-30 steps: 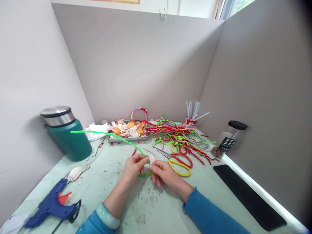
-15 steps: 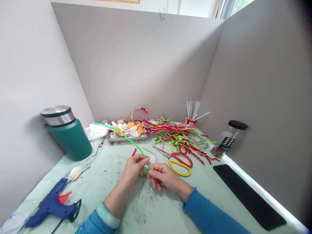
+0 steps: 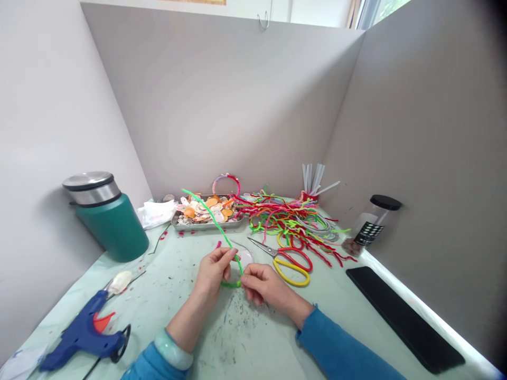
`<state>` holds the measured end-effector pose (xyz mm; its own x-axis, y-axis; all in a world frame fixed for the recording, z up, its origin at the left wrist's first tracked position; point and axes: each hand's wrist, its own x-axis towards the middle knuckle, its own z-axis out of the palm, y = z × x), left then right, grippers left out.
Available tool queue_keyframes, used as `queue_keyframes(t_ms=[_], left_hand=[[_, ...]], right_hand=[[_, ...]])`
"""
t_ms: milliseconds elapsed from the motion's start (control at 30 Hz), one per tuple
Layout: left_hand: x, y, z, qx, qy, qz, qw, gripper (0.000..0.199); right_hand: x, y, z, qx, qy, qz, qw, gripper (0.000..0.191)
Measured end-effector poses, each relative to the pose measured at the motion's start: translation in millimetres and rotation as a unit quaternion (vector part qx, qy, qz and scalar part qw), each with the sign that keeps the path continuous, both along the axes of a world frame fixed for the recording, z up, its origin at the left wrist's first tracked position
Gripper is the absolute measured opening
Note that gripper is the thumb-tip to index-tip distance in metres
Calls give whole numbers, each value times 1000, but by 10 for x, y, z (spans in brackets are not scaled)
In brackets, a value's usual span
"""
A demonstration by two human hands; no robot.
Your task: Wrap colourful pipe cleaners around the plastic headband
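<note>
A bright green pipe cleaner rises from between my hands, its free end slanting up and left in front of the tray. My left hand pinches it between thumb and forefinger partway along. My right hand pinches the lower part, where the green bends into a curved piece running left under my left hand. What that curved piece is wrapped on, if anything, is hidden. Just behind my hands lie a clear round disc and a thin grey strand. Scissors with red and yellow handles lie open to the right.
At the back stand a metal tray of shells, a decorated hoop and a heap of colourful pipe cleaners. A green bottle and a blue glue gun are left; a jar and a black strip are right.
The pipe cleaner's free end has swung right and slightly up, standing steeper. My left hand has shifted slightly left, showing more of the green bend; my right hand has hardly moved.
</note>
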<state>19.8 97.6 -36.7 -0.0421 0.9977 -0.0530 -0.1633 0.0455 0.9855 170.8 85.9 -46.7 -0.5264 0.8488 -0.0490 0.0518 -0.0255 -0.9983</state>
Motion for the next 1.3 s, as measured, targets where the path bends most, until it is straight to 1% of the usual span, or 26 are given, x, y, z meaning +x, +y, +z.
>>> queue_keyframes(t_ms=[167,233,333,433,600,667,733,833,900,933,1000,1067,1133,1233,1300], left_hand=[[6,-14,3,-1,-8,-19,1000,30],[5,-19,11,4,-17,-14,1000,30],[-3,-16,28,19,-37,2,999,29],[-16,-12,46,17,-69,1,997,28],[-32,-34,89,2,-144,-38,989,26],[-32,-43,104,1,-149,-48,988,26],[-27,-45,110,3,-129,-41,991,27],[-16,-34,96,8,-74,-28,997,29],[-12,-19,76,18,-23,-21,999,31],[-11,-11,65,26,12,-16,999,32],[-12,2,39,44,92,-4,995,32],[-11,2,11,71,187,0,980,30],[-2,-19,-13,106,296,-8,949,25],[33,-81,-37,164,453,-52,875,17],[61,-126,-45,199,524,-81,824,10]], right_hand=[[-28,-2,1,6,-7,-21,1000,26],[-33,0,-8,4,-10,-25,1000,25],[-23,1,-20,-5,-13,-16,1000,24],[10,11,-32,-14,-6,2,1000,23],[61,43,-46,-19,0,36,999,26],[56,43,-44,-16,4,37,999,26],[38,32,-41,-3,13,35,999,26],[12,21,-41,20,20,37,999,24],[10,32,-46,25,26,23,999,22],[15,44,-50,24,31,5,999,22],[32,81,-54,24,48,-52,997,21],[53,123,-56,28,64,-115,991,21],[70,160,-57,35,74,-161,984,21],[77,188,-68,45,72,-190,978,23],[71,191,-79,47,65,-197,977,25]])
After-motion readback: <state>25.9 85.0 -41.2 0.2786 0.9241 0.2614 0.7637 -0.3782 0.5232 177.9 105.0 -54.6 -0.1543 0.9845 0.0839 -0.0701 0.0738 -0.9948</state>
